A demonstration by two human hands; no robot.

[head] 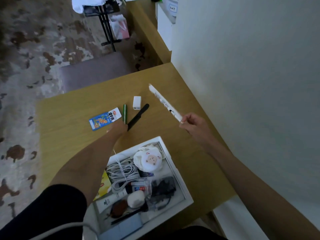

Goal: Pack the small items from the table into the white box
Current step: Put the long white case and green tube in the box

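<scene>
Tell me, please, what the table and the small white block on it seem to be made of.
Table: wood or wood-look laminate, matte, judging by its tan grain. White block: probably hard plastic, smooth, with crisp edges and flat faces.

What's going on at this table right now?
A person is packing small things into a white box, already quite full. The right hand pinches a long white stick above the table. The left hand reaches the near ends of a black strip and green stick; its grip is hidden. A blue sachet and white charger lie unpacked.
</scene>
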